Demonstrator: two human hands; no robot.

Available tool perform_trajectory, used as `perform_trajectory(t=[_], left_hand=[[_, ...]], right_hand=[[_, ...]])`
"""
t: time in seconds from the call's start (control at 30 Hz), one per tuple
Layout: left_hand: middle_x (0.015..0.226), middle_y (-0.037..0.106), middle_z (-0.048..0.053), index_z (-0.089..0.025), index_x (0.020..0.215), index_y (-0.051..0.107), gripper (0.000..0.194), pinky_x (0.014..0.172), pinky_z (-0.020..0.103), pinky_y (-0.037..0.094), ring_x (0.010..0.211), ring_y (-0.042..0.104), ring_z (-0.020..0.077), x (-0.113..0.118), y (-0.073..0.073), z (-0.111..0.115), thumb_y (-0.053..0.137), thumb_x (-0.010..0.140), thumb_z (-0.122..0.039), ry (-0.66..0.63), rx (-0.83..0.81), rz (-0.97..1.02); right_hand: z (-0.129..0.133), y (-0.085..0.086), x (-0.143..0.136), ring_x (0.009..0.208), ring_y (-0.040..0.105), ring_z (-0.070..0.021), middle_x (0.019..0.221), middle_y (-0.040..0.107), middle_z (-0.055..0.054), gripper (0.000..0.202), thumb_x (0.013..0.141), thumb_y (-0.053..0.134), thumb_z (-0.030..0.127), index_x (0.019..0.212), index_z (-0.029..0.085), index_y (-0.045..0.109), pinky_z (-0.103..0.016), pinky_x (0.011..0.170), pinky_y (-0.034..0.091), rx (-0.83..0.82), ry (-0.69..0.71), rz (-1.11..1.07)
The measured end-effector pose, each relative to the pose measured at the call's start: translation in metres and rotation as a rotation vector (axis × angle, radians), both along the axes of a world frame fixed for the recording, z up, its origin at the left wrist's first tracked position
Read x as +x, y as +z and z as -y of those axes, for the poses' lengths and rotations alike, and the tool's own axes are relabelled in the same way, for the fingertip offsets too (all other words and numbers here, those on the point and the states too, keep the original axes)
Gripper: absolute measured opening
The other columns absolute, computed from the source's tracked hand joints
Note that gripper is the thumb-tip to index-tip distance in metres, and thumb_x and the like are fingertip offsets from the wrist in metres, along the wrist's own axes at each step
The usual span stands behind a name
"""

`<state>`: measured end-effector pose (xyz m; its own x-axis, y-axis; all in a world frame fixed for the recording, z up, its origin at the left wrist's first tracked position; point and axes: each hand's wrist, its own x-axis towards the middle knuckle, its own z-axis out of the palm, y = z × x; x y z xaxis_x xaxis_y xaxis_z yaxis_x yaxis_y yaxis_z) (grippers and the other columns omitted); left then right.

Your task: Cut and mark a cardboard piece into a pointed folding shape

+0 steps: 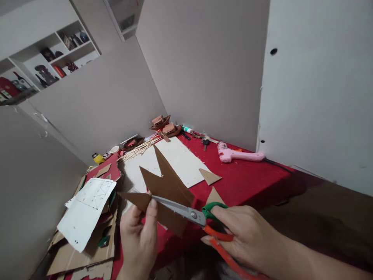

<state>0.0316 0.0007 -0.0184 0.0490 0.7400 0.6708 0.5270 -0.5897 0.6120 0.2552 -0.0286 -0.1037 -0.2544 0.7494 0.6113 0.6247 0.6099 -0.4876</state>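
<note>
My left hand pinches a brown cardboard piece between thumb and fingers. The piece has a zigzag edge with pointed peaks and stands tilted above the table. My right hand is closed round the handles of a pair of scissors, one loop green and the other orange-red. The blades point left and lie against the cardboard, their tips close to my left thumb. Whether the tips have cut through there cannot be made out. A cardboard triangle lies on the red cloth beyond, and another cardboard offcut shows behind the scissors.
A pink glue gun with a black cord lies at the right. Keys, small model boats and thin wooden sticks are at the back. Cardboard sheets with a drawn paper are stacked left. Walls enclose the table.
</note>
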Motion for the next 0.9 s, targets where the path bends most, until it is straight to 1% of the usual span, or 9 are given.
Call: perform_trajectory(t=[0.1,0.23,0.3,0.37,0.47,0.53,0.7,0.8,0.9], left_hand=[[0.094,0.078,0.006,-0.019,0.099,0.077,0.022,0.078,0.03,0.057,0.09,0.072,0.0236,-0.005,0.008,-0.003,0.067,0.087,-0.035,-0.136,-0.296,0.21],[0.093,0.078,0.007,-0.018,0.101,0.076,0.024,0.075,0.031,0.058,0.086,0.072,0.0231,-0.007,0.011,-0.01,0.068,0.086,-0.036,-0.192,-0.373,0.248],[0.084,0.078,0.006,-0.018,0.094,0.076,0.018,0.065,0.027,0.057,0.073,0.071,0.0197,-0.004,0.009,-0.012,0.066,0.088,-0.031,-0.143,-0.224,0.117],[0.08,0.077,0.004,-0.018,0.091,0.074,0.01,0.06,0.024,0.054,0.067,0.07,0.0171,0.002,0.008,-0.012,0.065,0.087,-0.022,-0.074,0.046,-0.078],[0.089,0.076,0.007,-0.017,0.103,0.07,0.023,0.069,0.026,0.055,0.076,0.071,0.0175,0.009,0.01,-0.012,0.064,0.083,-0.005,-0.04,0.498,-0.349],[0.096,0.076,0.011,-0.014,0.113,0.067,0.035,0.079,0.029,0.055,0.087,0.071,0.0194,0.01,0.012,-0.01,0.061,0.082,0.001,-0.038,0.683,-0.475],[0.102,0.075,0.019,-0.005,0.12,0.063,0.04,0.091,0.035,0.052,0.103,0.068,0.0235,0.001,0.013,-0.011,0.055,0.082,0.003,-0.021,0.813,-0.627],[0.1,0.076,0.017,-0.007,0.121,0.062,0.042,0.089,0.034,0.054,0.1,0.07,0.0225,-0.006,0.01,-0.02,0.053,0.082,0.005,0.008,0.835,-0.595],[0.1,0.076,0.016,-0.011,0.124,0.062,0.042,0.086,0.035,0.056,0.098,0.071,0.0226,-0.008,0.004,-0.031,0.052,0.085,0.002,0.014,0.859,-0.55]], right_hand=[[-0.002,-0.003,0.004,0.045,0.047,-0.0123,0.055,0.051,0.005,0.036,0.086,0.065,0.048,0.071,0.023,0.045,-0.026,0.045,0.032,0.051,-0.04,-0.038],[0.003,0.001,0.006,0.047,0.043,-0.0105,0.055,0.049,0.006,0.028,0.081,0.068,0.041,0.071,0.022,0.049,-0.023,0.046,0.034,-0.288,0.009,-0.337],[0.006,0.012,0.004,0.051,0.042,-0.0105,0.059,0.048,0.005,0.027,0.082,0.067,0.041,0.073,0.021,0.051,-0.023,0.048,0.035,-0.438,0.092,-0.488],[0.008,0.026,0.0,0.053,0.04,-0.0097,0.061,0.046,0.006,0.03,0.082,0.069,0.044,0.076,0.02,0.051,-0.022,0.049,0.035,-0.557,0.185,-0.599],[0.006,0.044,-0.012,0.054,0.043,-0.0089,0.064,0.052,0.005,0.034,0.083,0.069,0.05,0.084,0.02,0.052,-0.021,0.05,0.036,-0.675,0.28,-0.831],[0.003,0.048,-0.025,0.051,0.046,-0.0087,0.061,0.057,0.004,0.037,0.082,0.07,0.052,0.085,0.02,0.052,-0.02,0.049,0.038,-0.703,0.318,-0.994],[0.001,0.035,-0.046,0.038,0.043,-0.0064,0.049,0.049,0.007,0.042,0.087,0.062,0.056,0.071,0.019,0.049,-0.019,0.042,0.036,-0.751,0.511,-1.25],[0.01,0.023,-0.042,0.038,0.043,-0.0057,0.051,0.049,0.008,0.045,0.089,0.057,0.061,0.073,0.019,0.049,-0.019,0.044,0.041,-0.831,0.499,-1.225],[0.014,0.019,-0.037,0.042,0.047,-0.0053,0.053,0.05,0.008,0.044,0.085,0.065,0.057,0.072,0.018,0.049,-0.017,0.045,0.041,-0.845,0.435,-1.153]])
